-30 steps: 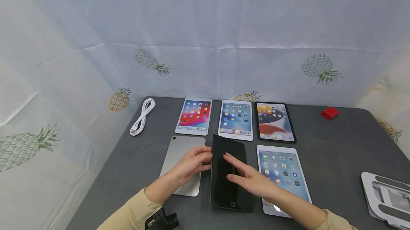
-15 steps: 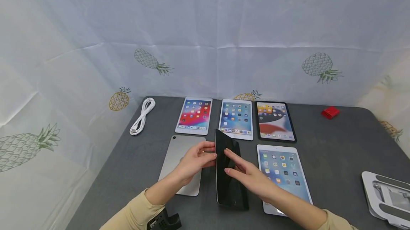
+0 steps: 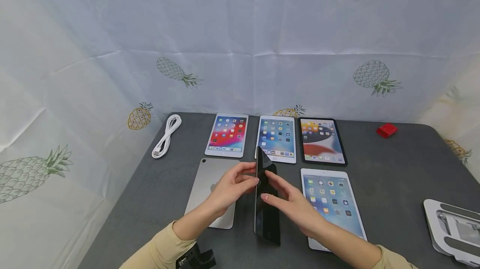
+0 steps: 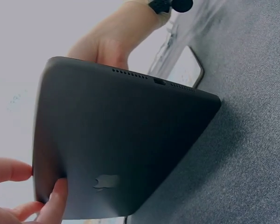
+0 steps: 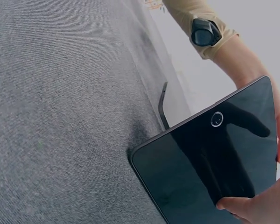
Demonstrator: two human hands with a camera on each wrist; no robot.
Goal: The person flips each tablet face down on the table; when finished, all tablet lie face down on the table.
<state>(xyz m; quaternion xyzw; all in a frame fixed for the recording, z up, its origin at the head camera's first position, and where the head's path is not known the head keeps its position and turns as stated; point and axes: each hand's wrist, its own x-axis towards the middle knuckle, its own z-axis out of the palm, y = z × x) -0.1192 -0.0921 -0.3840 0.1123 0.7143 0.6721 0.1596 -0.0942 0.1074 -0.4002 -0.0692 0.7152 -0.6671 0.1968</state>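
A black tablet [image 3: 268, 215] stands steeply on one long edge on the dark table, its other long edge raised. My left hand [image 3: 234, 185] pinches that raised edge from the left. The left wrist view shows its fingers against the dark back [image 4: 116, 135], which bears an apple logo. My right hand [image 3: 294, 204] rests on the screen side with thumb and fingers extended. In the right wrist view the thumb [image 5: 235, 204] touches the glossy screen, and a round home button [image 5: 217, 119] shows near one end. Under my left hand lies a silver tablet [image 3: 193, 190], back up.
Three lit tablets line the back: a red-screened one [image 3: 226, 135], a blue one [image 3: 276, 140] and a black-framed one [image 3: 323, 142]. Another white tablet [image 3: 331, 202] lies under my right forearm. Around them are a coiled white cable [image 3: 166, 135], a red block [image 3: 386, 130] and a silver stand [image 3: 455, 231].
The black tablet, lying nearly flat a second ago, has tilted up onto its long edge. My left hand has raised its left edge and shifted slightly right; the right hand stays against the screen.
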